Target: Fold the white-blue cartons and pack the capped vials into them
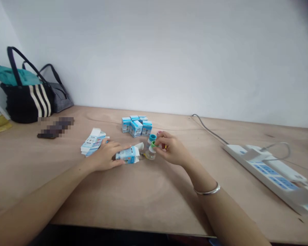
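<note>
A small blue-and-white carton point(128, 155) lies on its side on the table, and my left hand point(106, 157) is closed around its left end. The carton's right end is open, with its flaps sticking out. Fingers of my right hand point(171, 149) are pinched at the green top of a small clear bottle point(151, 154), just right of the carton. Behind it stands a similar bottle with a blue top point(152, 137). A pink-topped one point(159, 133) is partly hidden by my right fingers. Something small and yellow shows beside the green-topped bottle.
Several closed blue-and-white boxes point(136, 128) stand grouped behind the bottles. Flattened cartons point(90, 142) lie left of my left hand. A pixelated dark object point(55, 128) and a black striped bag point(28, 102) are farther left. At right are a white power strip point(261, 171) and its grey cable point(210, 128).
</note>
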### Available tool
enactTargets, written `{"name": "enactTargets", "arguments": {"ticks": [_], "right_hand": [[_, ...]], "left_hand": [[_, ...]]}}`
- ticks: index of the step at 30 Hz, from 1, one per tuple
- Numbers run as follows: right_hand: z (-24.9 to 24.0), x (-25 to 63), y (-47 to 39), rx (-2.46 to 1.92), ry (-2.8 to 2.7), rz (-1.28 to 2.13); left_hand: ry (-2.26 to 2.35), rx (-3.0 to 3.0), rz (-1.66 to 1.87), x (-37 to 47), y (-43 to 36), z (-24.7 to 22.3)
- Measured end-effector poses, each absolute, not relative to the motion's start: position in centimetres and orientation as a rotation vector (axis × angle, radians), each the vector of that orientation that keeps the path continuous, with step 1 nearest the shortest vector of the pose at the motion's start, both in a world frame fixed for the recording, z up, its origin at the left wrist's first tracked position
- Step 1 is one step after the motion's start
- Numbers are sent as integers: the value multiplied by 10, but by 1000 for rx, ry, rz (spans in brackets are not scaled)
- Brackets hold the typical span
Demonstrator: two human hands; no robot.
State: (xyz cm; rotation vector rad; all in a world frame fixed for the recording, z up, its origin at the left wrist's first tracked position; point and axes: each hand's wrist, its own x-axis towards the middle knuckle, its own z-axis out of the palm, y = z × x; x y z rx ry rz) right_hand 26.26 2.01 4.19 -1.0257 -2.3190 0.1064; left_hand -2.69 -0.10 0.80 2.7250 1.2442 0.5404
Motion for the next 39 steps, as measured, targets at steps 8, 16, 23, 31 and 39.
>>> {"name": "enactTargets", "arguments": {"ticks": [8,16,23,31,39], "right_hand": [[32,257,23,-1314,-2312,-241],[28,241,21,-1492,-2247,-348],[27,228,9,-1535,-2585,73],[31,252,17,-1684,-2564,558],[34,253,18,-1792,-2427,867]], "left_hand": [[1212,2696,536,-25,-4,6],[1207,2682,517,-26,-4,5],[1181,2680,518,-26,-3,4],[1112,2573,558,-24,-6,9],[1114,2591,571,-23,-6,5]]}}
